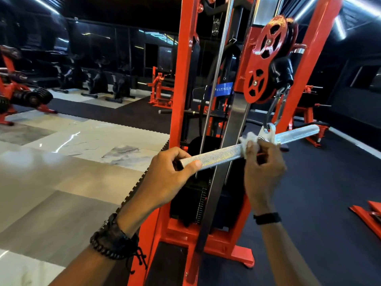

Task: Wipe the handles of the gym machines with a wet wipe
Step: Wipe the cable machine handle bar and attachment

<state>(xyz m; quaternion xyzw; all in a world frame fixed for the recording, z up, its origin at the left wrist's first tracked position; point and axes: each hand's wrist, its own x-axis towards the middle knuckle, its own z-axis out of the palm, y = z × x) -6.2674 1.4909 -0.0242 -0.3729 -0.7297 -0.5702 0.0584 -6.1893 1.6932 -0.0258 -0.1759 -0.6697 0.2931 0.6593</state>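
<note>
One wipe [248, 141] under R hand [262, 168]

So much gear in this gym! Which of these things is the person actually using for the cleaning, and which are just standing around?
In use:
- metal bar handle
- white wipe
- left hand, gripping the bar's end
- right hand, pressing the wipe on the bar
- orange cable machine

Standing around:
- exercise bikes
- dumbbells
- orange bench

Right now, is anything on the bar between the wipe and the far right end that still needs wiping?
Yes. The silver swivel bracket clipped to the cable sits mid-bar, just right of the white wet wipe held by the right hand. Beyond it, the knurled silver metal bar looks bare.
</note>
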